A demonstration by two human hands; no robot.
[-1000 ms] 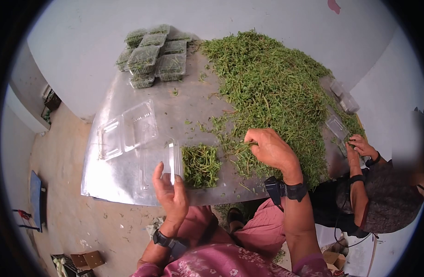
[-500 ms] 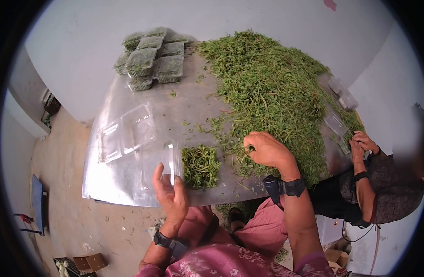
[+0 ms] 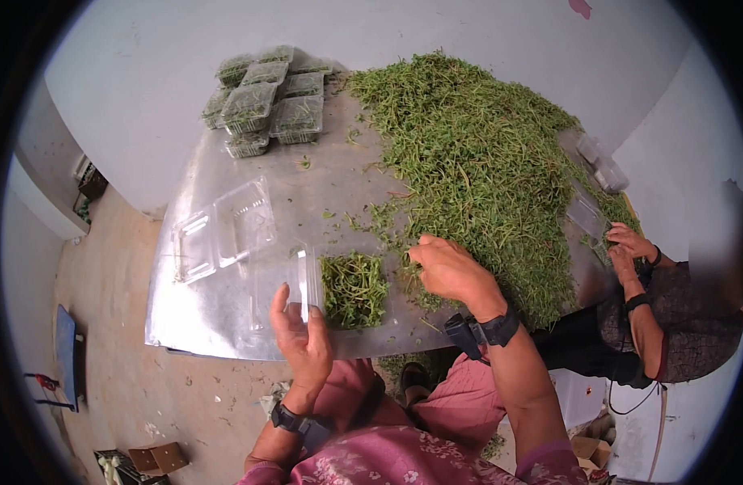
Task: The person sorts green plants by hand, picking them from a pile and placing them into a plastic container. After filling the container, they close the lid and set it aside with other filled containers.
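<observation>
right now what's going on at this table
A person's left hand holds the lid of an open clear box, part filled with greens. The right hand, fingers curled, sits at the near edge of the big green pile. Closed filled boxes are stacked at the far corner. Another person's hands work at the right.

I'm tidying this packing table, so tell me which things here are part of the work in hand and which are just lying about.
In use: left hand holding the open clamshell with greens inside; right hand curled at the greens pile.
Lying about: empty clamshell; stacked filled boxes; cardboard box on the floor.
</observation>
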